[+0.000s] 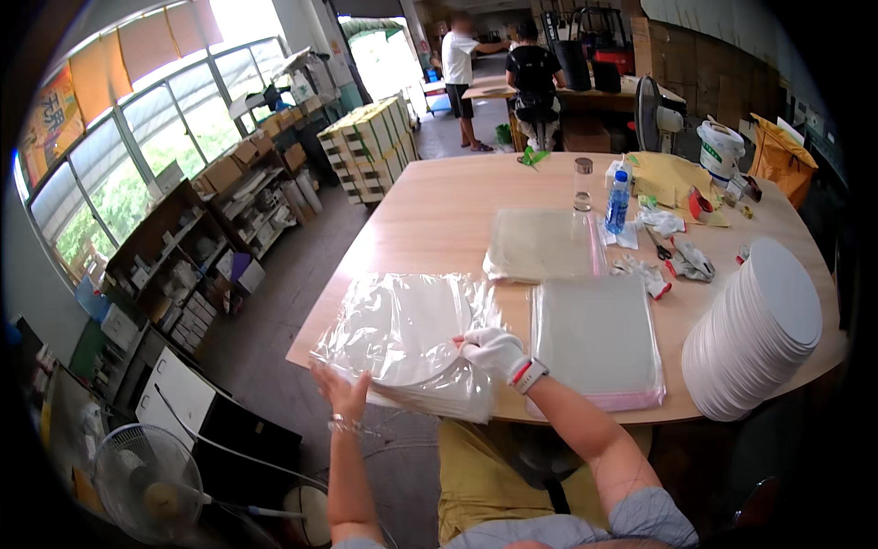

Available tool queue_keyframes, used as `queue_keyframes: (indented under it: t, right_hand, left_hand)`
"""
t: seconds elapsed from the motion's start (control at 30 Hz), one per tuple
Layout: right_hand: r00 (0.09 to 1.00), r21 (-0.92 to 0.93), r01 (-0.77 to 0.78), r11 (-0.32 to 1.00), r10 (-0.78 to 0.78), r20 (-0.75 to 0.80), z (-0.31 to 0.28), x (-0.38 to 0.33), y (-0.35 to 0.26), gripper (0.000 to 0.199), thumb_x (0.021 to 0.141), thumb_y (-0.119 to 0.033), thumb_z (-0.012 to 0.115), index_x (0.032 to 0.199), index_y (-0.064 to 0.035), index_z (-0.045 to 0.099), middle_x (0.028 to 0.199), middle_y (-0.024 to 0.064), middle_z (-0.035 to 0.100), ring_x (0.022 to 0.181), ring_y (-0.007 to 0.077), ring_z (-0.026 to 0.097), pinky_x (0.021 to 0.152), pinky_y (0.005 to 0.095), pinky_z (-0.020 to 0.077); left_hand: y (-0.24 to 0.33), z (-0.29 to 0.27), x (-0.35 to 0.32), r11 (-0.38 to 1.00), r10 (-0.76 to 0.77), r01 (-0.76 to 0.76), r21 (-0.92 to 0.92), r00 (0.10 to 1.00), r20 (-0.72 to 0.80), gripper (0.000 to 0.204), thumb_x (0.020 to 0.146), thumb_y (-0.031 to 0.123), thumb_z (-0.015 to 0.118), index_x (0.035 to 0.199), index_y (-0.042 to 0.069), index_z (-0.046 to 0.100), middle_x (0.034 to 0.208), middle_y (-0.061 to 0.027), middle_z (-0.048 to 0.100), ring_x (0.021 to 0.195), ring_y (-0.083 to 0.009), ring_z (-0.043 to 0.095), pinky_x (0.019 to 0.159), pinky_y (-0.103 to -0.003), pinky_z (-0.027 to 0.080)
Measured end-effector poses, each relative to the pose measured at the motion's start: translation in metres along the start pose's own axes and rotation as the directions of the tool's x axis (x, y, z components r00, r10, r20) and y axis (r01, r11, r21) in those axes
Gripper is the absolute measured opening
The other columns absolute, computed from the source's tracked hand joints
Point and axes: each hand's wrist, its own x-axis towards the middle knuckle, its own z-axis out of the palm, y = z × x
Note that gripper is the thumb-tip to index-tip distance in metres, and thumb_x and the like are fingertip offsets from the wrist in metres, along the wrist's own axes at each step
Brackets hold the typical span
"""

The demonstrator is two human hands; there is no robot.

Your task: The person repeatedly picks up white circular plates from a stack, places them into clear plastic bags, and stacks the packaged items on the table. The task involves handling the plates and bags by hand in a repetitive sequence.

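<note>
Left hand: our bare left hand [340, 389] sits at the near edge of the tabletop [439, 220], fingers spread wide, touching the lower edge of the clear bag [402, 334].
Right hand: our gloved right hand [494, 350] rests on the right rim of the white disc [402, 329]; its fingers curl over the rim, though we cannot tell how firmly they grip.
Disc: round, white, lying flat inside the clear bag, on top of a pile of bagged discs [439, 393] at the near left of the tabletop.
Flat bags: one stack of empty bags [596, 339] lies just right of our gloved hand, a second stack [541, 244] lies behind it.
Bare discs: a tall leaning stack of white discs [754, 329] stands at the right edge.
Behind: a bottle [618, 203], scissors [657, 243] and spare gloves [688, 261].
</note>
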Motion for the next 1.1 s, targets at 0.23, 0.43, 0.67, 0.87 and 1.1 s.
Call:
queue_keyframes:
  t: [0.23, 0.43, 0.67, 0.87, 1.1]
  right_hand:
    - [0.999, 0.148, 0.04, 0.988, -0.042, 0.011, -0.003, -0.001, 0.015, 0.029, 0.084, -0.01, 0.046, 0.105, 0.0025, 0.062, 0.082, 0.0052, 0.065, 0.07, 0.008, 0.056, 0.063, 0.0206, 0.0458]
    - [0.956, 0.344, 0.205, 0.916, -0.112, -0.27, -0.046, -0.078, 0.062, 0.023, 0.089, -0.009, 0.047, 0.106, -0.0002, 0.059, 0.078, 0.0005, 0.059, 0.071, 0.0081, 0.054, 0.064, 0.0219, 0.0458]
    - [0.582, -0.673, -0.45, 0.587, -0.379, -0.719, -0.192, -0.327, 0.028, 0.008, 0.077, -0.011, 0.061, 0.079, -0.0044, 0.063, 0.071, 0.0098, 0.061, 0.065, 0.0253, 0.059, 0.062, 0.0348, 0.0481]
    - [0.467, -0.469, -0.483, 0.74, -0.235, -0.852, -0.309, -0.448, -0.005, 0.026, 0.077, 0.005, 0.049, 0.102, 0.004, 0.057, 0.103, 0.0123, 0.061, 0.082, 0.0153, 0.062, 0.07, 0.0251, 0.0493]
    - [0.678, -0.655, -0.415, 0.632, -0.266, -0.685, -0.353, -0.461, 0.012, 0.02, 0.077, 0.003, 0.053, 0.095, 0.0028, 0.061, 0.094, 0.0106, 0.062, 0.081, 0.0183, 0.061, 0.07, 0.0258, 0.0486]
  left_hand:
    - [0.107, -0.04, 0.037, 0.814, 0.57, -0.58, -0.033, 0.785, 0.245, 0.064, 0.084, 0.039, 0.054, 0.138, 0.014, 0.031, 0.146, -0.0075, 0.024, 0.137, -0.0321, 0.011, 0.105, -0.059, 0.007]
    - [0.102, -0.007, 0.044, 0.882, 0.345, -0.47, 0.027, 0.684, 0.643, 0.065, 0.085, 0.053, 0.041, 0.138, 0.017, 0.034, 0.149, -0.0038, 0.018, 0.137, -0.0318, 0.01, 0.104, -0.06, 0.006]
    - [0.1, 0.013, 0.039, 0.853, 0.377, -0.507, 0.127, 0.765, 0.523, 0.056, 0.089, 0.042, 0.045, 0.134, 0.01, 0.036, 0.144, -0.0128, 0.028, 0.134, -0.0298, 0.023, 0.1, -0.06, 0.023]
    - [0.127, -0.014, 0.041, 0.4, 0.861, -0.907, -0.129, 0.42, -0.286, 0.043, 0.084, 0.024, 0.058, 0.12, 0.001, 0.049, 0.115, -0.016, 0.055, 0.105, -0.0343, 0.051, 0.088, -0.043, 0.041]
    - [0.158, -0.052, -0.011, 0.481, 0.834, -0.732, -0.483, 0.551, -0.004, 0.041, 0.079, 0.012, 0.063, 0.117, -0.001, 0.052, 0.104, -0.0145, 0.061, 0.095, -0.0325, 0.058, 0.083, -0.04, 0.045]
